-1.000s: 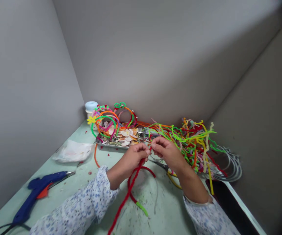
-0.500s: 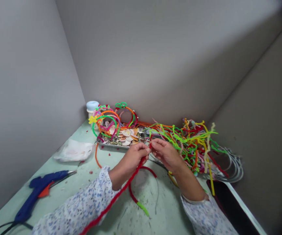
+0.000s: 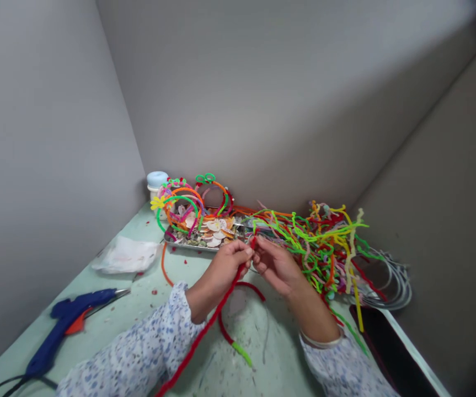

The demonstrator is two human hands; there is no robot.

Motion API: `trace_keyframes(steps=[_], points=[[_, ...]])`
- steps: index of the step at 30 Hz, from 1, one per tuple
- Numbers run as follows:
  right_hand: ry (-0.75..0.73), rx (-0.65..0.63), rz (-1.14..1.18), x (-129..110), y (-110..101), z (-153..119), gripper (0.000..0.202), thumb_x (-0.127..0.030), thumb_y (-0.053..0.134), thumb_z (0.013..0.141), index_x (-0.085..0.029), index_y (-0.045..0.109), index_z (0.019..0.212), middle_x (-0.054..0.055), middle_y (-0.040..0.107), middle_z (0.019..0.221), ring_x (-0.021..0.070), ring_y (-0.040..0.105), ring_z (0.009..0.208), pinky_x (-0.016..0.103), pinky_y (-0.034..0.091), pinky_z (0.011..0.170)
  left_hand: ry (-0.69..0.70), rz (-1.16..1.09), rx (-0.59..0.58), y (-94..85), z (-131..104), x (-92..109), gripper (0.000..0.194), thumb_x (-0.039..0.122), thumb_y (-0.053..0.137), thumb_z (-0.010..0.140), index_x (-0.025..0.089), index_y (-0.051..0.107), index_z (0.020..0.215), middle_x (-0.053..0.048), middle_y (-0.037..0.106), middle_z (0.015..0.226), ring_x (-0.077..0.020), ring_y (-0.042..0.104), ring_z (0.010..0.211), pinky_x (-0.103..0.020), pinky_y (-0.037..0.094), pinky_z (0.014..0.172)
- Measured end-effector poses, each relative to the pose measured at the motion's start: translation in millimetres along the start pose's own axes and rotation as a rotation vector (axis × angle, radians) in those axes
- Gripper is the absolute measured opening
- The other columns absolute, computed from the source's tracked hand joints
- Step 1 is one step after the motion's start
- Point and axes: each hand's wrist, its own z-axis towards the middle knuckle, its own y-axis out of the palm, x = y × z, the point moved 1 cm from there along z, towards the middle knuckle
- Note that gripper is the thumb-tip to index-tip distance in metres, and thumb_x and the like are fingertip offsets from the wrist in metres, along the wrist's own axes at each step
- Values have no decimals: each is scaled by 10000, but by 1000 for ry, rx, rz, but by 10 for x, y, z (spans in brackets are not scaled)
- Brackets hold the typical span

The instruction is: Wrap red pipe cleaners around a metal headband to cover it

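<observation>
A long red pipe cleaner (image 3: 217, 312) runs from my fingertips down past my left forearm to the bottom edge. My left hand (image 3: 226, 266) is closed in a pinch on it near its upper end. Close beside it, my right hand (image 3: 278, 266) has thumb and fingertips pinched at the short red tip, its other fingers curled. Below the hands, a curved band (image 3: 226, 333) lies on the table, red with a bright green end. Thin grey wire (image 3: 266, 336) shows near its other end; my hands hide part of the curve.
A metal tray (image 3: 196, 246) holds shell-like pieces, with colourful headbands (image 3: 182, 193) above it. Tangled pipe cleaners (image 3: 320, 237) lie right, beside grey wire loops (image 3: 401, 289) and a dark flat object (image 3: 390, 342). Left are a blue glue gun (image 3: 62, 325), plastic bag (image 3: 126, 255) and lidded container (image 3: 157, 179).
My right hand has turned slightly and lowered, its fingers less tightly bunched. The red tip shows more clearly between the hands. The pipe cleaner's lower end has shifted right.
</observation>
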Motion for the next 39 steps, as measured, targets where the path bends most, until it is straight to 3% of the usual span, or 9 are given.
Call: trace_keyframes(steps=[7,12,17,23,29,35,39], points=[[-10,-39,-68,35,-95,23,191,-312,757,666,-195,633,752,-20,579,662,78,473,521,186,332,433,-92,-79,-20,33,-28,11,190,285,615,746,151,499,679,38,471,551,-32,346,418,-188,224,427],[-81,30,-32,141,-13,41,256,-333,778,637,-174,580,673,-49,504,567,53,398,450,168,272,375,-23,-53,-23,24,-11,-6,195,298,607,760,154,502,683,44,476,540,-35,353,414,-187,248,434],[-104,31,-9,157,17,33,257,-342,756,677,-168,567,688,-49,515,556,48,436,452,155,298,389,19,-51,-35,17,-7,-11,205,310,618,778,135,541,704,24,523,584,-35,393,440,-180,271,445],[-42,-48,-59,55,-137,70,239,-362,725,721,-177,574,717,-57,512,547,56,426,430,178,306,391,-124,-236,-107,30,-50,-21,357,473,521,836,126,602,846,-23,580,680,-80,517,507,-203,367,495],[-144,24,-22,-60,-174,72,178,-309,740,721,-195,607,751,-57,528,561,65,457,467,183,325,417,-158,-60,-79,17,-30,-57,287,402,553,826,120,591,861,3,562,624,-53,484,440,-173,308,429],[-170,78,23,4,-162,109,208,-316,751,704,-190,586,689,-69,490,509,49,377,410,170,285,369,-56,33,-57,12,-5,-126,256,380,512,848,132,572,826,58,469,502,-32,354,357,-167,240,383],[-146,99,68,62,-168,140,235,-348,752,698,-192,575,706,-78,479,488,56,402,406,169,331,378,-72,2,-33,32,-27,-111,245,375,537,838,131,570,839,43,504,537,-38,404,378,-167,281,405]])
